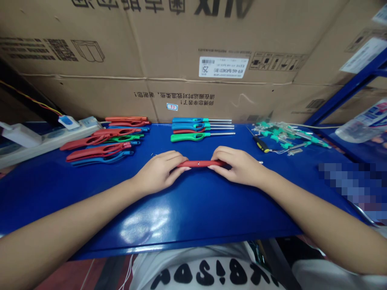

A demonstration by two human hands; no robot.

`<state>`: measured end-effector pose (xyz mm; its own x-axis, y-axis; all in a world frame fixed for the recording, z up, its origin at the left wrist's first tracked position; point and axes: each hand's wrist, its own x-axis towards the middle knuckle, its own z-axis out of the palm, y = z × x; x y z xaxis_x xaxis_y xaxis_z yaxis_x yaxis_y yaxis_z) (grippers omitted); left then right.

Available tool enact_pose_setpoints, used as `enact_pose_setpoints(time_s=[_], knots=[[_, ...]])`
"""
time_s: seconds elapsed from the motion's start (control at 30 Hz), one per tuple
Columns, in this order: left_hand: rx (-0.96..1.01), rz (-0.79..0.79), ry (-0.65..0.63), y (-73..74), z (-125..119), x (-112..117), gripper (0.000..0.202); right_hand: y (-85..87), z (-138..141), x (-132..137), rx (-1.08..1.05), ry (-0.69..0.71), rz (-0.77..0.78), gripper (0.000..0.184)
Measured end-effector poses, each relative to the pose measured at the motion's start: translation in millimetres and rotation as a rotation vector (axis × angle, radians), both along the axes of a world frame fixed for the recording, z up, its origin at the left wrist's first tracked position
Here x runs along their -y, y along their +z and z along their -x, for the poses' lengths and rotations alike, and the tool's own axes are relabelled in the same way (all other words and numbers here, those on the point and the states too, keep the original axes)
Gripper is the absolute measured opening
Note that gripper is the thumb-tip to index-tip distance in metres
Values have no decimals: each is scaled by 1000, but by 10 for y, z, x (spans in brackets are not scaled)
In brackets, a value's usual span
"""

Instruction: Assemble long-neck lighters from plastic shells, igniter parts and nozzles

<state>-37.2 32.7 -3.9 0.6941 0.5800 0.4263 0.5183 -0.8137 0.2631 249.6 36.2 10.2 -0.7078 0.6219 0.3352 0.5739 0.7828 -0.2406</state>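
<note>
My left hand (pixel 160 171) and my right hand (pixel 237 165) both grip a red long-nosed lighter (pixel 199 163) that lies flat on the blue table (pixel 193 209). Fingers of each hand are curled over one end of its red body, hiding both ends. A thin metal tip shows just right of my right hand. The middle of the red body is bare between the hands.
A pile of red, green and blue lighter handles (pixel 104 143) lies at the back left. Several finished lighters with metal nozzles (pixel 199 128) lie at the back centre. Teal and metal small parts (pixel 284 135) and a screwdriver (pixel 260 143) sit at the back right. Cardboard boxes (pixel 187 56) wall the back; a power strip (pixel 45 139) is at the left.
</note>
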Motion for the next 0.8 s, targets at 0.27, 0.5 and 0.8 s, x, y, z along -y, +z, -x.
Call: enact_pose_setpoints(time_s=[0.27, 0.5, 0.8], knots=[[123, 143, 115, 20, -14, -5, 27, 125, -105, -51, 164, -91, -115, 24], [9, 46, 90, 0, -63, 97, 43, 120, 10, 10, 205, -57, -60, 27], [-1, -78, 12, -18, -63, 117, 37, 103, 33, 40, 177, -30, -8, 35]])
